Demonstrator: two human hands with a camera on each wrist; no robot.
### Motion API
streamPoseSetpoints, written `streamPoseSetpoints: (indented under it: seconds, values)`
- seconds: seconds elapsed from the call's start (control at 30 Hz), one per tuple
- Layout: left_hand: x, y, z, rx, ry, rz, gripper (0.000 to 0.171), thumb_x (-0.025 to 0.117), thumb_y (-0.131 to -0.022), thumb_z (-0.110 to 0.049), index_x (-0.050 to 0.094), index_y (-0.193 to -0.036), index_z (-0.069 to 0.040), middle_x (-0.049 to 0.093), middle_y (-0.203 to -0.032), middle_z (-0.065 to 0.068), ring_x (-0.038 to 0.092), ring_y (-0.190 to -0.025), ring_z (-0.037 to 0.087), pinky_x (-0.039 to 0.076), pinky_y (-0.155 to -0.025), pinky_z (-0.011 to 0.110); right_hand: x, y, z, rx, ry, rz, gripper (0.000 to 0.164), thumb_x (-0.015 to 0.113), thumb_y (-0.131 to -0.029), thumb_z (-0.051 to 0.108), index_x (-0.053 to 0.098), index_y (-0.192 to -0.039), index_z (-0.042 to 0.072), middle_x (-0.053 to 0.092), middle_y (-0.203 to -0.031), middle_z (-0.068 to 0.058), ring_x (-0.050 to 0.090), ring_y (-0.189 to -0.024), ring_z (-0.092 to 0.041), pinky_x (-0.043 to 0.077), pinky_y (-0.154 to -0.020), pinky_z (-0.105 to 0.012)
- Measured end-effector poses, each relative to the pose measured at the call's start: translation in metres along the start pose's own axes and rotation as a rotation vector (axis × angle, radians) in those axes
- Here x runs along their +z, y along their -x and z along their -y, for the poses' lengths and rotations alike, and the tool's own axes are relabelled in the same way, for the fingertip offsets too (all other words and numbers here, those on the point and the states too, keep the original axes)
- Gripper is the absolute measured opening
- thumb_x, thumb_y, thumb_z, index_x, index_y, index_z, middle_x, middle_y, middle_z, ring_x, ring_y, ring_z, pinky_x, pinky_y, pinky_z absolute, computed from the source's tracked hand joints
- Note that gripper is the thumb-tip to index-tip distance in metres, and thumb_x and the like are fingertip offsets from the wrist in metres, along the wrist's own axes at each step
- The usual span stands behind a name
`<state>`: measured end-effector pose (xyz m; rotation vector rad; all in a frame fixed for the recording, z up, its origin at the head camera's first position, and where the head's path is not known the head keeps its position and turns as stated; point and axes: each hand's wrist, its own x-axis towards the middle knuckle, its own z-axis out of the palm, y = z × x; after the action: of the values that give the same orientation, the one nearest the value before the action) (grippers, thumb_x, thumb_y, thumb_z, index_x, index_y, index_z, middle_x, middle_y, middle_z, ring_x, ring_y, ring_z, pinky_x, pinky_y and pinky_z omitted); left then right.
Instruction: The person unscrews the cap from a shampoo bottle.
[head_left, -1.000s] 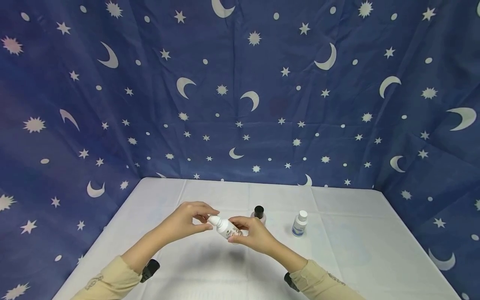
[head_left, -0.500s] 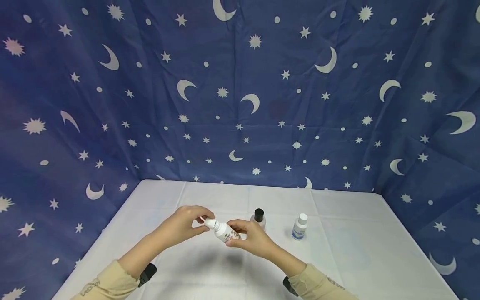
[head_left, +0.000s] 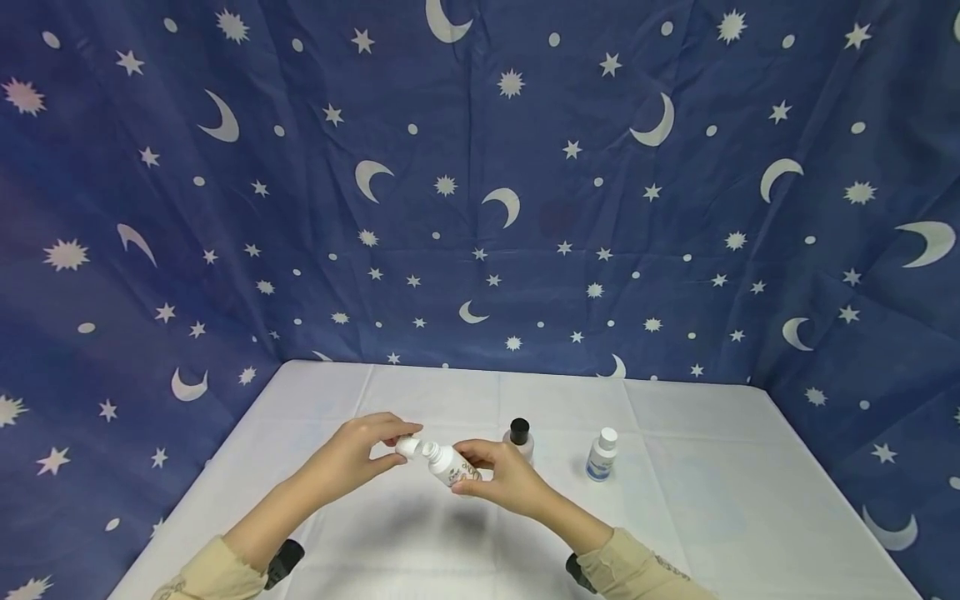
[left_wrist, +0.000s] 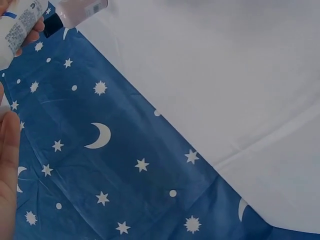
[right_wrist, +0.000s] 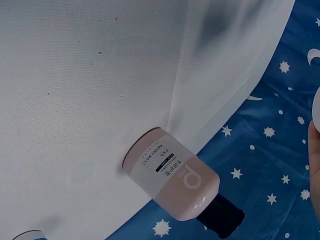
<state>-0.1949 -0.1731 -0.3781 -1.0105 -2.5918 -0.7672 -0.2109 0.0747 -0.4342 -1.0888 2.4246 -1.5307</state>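
Above the table, my right hand (head_left: 501,475) grips a white Dove bottle (head_left: 448,465), tilted with its threaded neck toward the upper left. My left hand (head_left: 360,454) pinches a white cap (head_left: 408,447) between thumb and fingers, a small gap away from that neck. In the left wrist view the bottle (left_wrist: 21,27) shows at the upper left, and part of my left hand (left_wrist: 7,175) at the left edge. Behind my right hand stands a pink bottle (head_left: 519,446) with a black cap, its label plain in the right wrist view.
A small white bottle (head_left: 601,457) with a blue label stands upright to the right of the pink one. White cloth covers the table (head_left: 735,500). A blue curtain (head_left: 480,183) with moons and stars hangs at the back and sides.
My left hand has moved leftward and slightly down with the cap, which has come off the bottle's neck. The bottle has shifted slightly left in my right hand.
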Motion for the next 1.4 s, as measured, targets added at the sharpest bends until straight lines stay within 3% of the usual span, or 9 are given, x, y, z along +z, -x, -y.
streamPoseSetpoints:
  seconds: [0.13, 0.33, 0.6, 1.03, 1.4]
  values:
    - [0.002, 0.005, 0.003, -0.010, 0.005, 0.018, 0.038, 0.077, -0.072, 0.002, 0.069, -0.109, -0.006, 0.068, -0.099, 0.000, 0.058, -0.081, 0.006, 0.054, -0.070, 0.021, 0.000, 0.001, 0.000, 0.014, -0.019, 0.001, 0.043, 0.075, -0.080, 0.014, 0.060, -0.116, -0.004, 0.067, -0.110, -0.017, 0.066, -0.098, -0.024, 0.052, -0.090, -0.023]
    - [0.009, 0.014, 0.008, -0.022, 0.018, -0.011, 0.033, 0.078, -0.070, 0.004, 0.069, -0.099, -0.008, 0.070, -0.095, -0.002, 0.060, -0.080, 0.006, 0.055, -0.071, 0.022, 0.001, 0.001, 0.000, 0.030, -0.044, 0.001, 0.041, 0.076, -0.079, 0.013, 0.061, -0.114, -0.002, 0.067, -0.108, -0.016, 0.065, -0.098, -0.019, 0.052, -0.090, -0.021]
    - [0.017, 0.020, 0.010, -0.084, 0.047, 0.005, 0.028, 0.077, -0.072, 0.001, 0.068, -0.095, -0.011, 0.070, -0.091, -0.005, 0.061, -0.080, 0.004, 0.055, -0.072, 0.024, 0.001, -0.003, -0.002, 0.037, -0.068, -0.014, 0.040, 0.076, -0.078, 0.009, 0.060, -0.112, -0.003, 0.067, -0.105, -0.017, 0.065, -0.096, -0.020, 0.053, -0.089, -0.023]
    - [0.031, 0.026, 0.014, -0.188, 0.138, 0.090, 0.028, 0.076, -0.075, -0.003, 0.062, -0.097, -0.012, 0.067, -0.090, -0.005, 0.064, -0.082, 0.008, 0.056, -0.075, 0.023, 0.003, -0.006, -0.009, 0.019, -0.025, -0.044, 0.040, 0.079, -0.075, 0.011, 0.063, -0.110, -0.001, 0.069, -0.105, -0.014, 0.066, -0.093, -0.022, 0.054, -0.087, -0.027]
    - [0.044, 0.035, 0.017, -0.264, 0.295, 0.019, 0.025, 0.078, -0.072, -0.003, 0.064, -0.091, -0.010, 0.068, -0.091, 0.000, 0.063, -0.083, 0.006, 0.056, -0.075, 0.025, 0.002, -0.011, -0.005, -0.009, -0.041, -0.004, 0.040, 0.076, -0.077, 0.006, 0.060, -0.112, -0.003, 0.068, -0.105, -0.016, 0.066, -0.096, -0.023, 0.053, -0.089, -0.023]
